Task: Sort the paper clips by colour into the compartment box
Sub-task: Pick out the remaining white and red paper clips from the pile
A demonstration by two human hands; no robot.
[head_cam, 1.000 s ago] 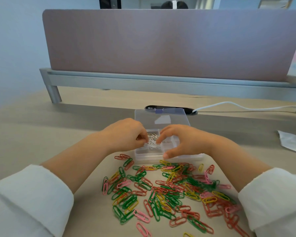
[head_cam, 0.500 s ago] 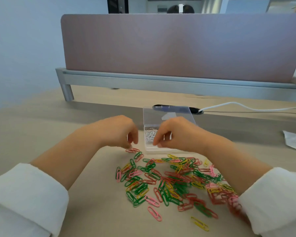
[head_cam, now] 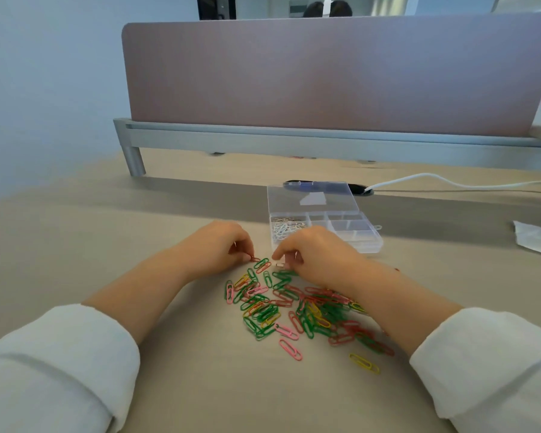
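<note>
A clear compartment box (head_cam: pixel 369 242) stands open on the desk, its lid (head_cam: pixel 310 198) tilted back. White and silver clips (head_cam: pixel 283 228) fill its left compartments. A loose pile of green, red, pink and yellow paper clips (head_cam: pixel 294 307) lies in front of it. My left hand (head_cam: pixel 216 248) rests at the pile's far left edge, fingertips pinched on a red clip (head_cam: pixel 255 259). At the pile's far edge my right hand (head_cam: pixel 322 254) pinches a small pale clip (head_cam: pixel 278 264); it hides the box's near left corner.
A pink divider panel (head_cam: pixel 325 73) on a grey rail (head_cam: pixel 294 142) closes off the back of the desk. A white cable (head_cam: pixel 450 182) runs from a black grommet (head_cam: pixel 358 189) behind the box. Crumpled paper (head_cam: pixel 537 239) lies at the right edge.
Both hands have pulled back from over the box's left compartments to the near side, onto the pile's far edge. Each now pinches a clip.
</note>
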